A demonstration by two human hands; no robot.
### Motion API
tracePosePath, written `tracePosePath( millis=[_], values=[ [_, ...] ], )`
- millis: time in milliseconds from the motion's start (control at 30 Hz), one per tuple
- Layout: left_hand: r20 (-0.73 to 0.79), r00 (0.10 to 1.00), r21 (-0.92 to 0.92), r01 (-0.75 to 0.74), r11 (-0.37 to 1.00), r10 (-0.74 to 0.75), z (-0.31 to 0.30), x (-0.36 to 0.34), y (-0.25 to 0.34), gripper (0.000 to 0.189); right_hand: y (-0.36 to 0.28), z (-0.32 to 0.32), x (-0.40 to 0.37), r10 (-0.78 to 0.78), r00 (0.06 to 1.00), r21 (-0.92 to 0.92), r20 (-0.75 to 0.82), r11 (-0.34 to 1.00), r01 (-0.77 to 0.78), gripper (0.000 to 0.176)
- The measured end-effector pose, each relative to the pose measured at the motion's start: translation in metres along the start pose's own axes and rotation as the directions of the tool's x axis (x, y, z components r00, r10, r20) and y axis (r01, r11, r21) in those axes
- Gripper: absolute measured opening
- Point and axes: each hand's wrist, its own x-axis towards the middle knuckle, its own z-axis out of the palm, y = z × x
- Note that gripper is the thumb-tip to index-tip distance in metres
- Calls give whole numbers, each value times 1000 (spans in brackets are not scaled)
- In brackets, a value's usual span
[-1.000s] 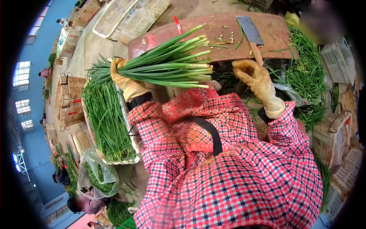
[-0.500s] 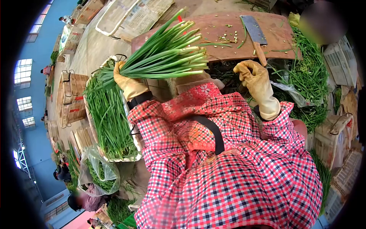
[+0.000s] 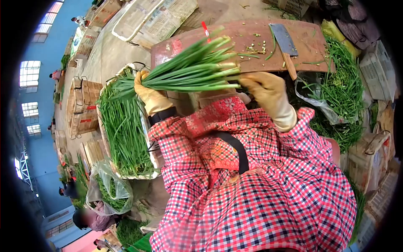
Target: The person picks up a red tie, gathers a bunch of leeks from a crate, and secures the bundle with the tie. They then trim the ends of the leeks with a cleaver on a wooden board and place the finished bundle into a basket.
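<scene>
My left hand [image 3: 149, 94], in a tan glove, is closed around the leafy part of a bunch of garlic chives [image 3: 189, 69]. The pale cut ends of the bunch fan out to the right, above my lap. My right hand [image 3: 268, 93], gloved the same way, has its fingers curled together at the tips of those pale ends; whether a stalk is pinched in them is hidden. Beyond it, a cleaver [image 3: 284, 44] with a wooden handle lies on the reddish-brown board [image 3: 247, 31], its handle sticking out over the near edge.
At my left stands a crate filled with chives [image 3: 126, 126], a clear plastic bag of greens [image 3: 109, 189] beside it. Loose trimmings [image 3: 342, 84] are heaped at my right. Trimmed bits dot the board. Plastic crates [image 3: 155, 19] and other people are farther off.
My right hand has moved left, from beside the cleaver handle to the pale ends of the chives. My left hand still grips the bunch. The view has shifted slightly.
</scene>
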Motion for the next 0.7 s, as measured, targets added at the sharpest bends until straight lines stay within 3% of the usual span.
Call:
tracePosePath(
  millis=[33, 67, 100, 133, 167, 233, 300, 400, 433, 467, 533, 567, 633, 700],
  values=[
    [-55, 997, -96, 40, 995, -45, 17, -7, 8, 20, 17, -11, -11, 261, 965, 97, -16, 961, -258, 16],
    [152, 983, -291, 143, 946, -102, 16, -4, 12, 18, 25, -30, -12, 451, 892, 70, 27, 889, -452, 16],
    [362, 926, -447, 274, 851, -109, 12, 2, 18, 17, 33, -40, -11, 417, 905, -83, -80, 902, -423, 14],
    [554, 830, -548, 423, 722, -66, 11, 5, 24, 17, 50, -51, -12, 199, 974, -303, -109, 927, -223, 14],
    [440, 894, -630, 373, 681, -82, 28, -5, 34, 19, 50, -56, 5, -8, 996, -353, -88, 936, -23, 19],
    [504, 863, -599, 320, 734, 36, 39, -14, 41, 19, 29, -69, 31, -209, 978, -385, -19, 904, 186, 29],
    [585, 798, -571, 280, 772, 144, 56, -32, 48, 19, -19, -64, 61, -200, 978, -361, 62, 909, 209, 38],
    [705, 650, -567, 277, 776, 283, 66, -42, 54, 15, -32, -28, 88, 103, 973, -61, 206, 994, -92, 43],
    [684, 667, -603, 288, 744, 297, 69, -46, 56, 14, -8, -7, 89, 39, 968, 308, 246, 944, -117, 46],
    [672, 669, -634, 300, 712, 317, 72, -49, 57, 14, 34, 27, 82, -34, 965, 633, 260, 760, -143, 50],
    [642, 675, -696, 313, 646, 365, 71, -50, 59, 15, 50, 48, 79, -130, 913, 761, 387, 605, -236, 55],
    [653, 676, -694, 351, 629, 343, 66, -48, 61, 16, 56, 48, 77, -126, 845, 627, 520, 728, -277, 57],
    [703, 623, -657, 384, 648, 344, 42, -29, 58, 17, 61, 50, 69, -167, 744, 595, 647, 721, -356, 55],
    [722, 594, -649, 401, 647, 356, 25, -18, 53, 17, 60, 49, 49, -297, 723, 762, 624, 434, -480, 50]
  ],
)
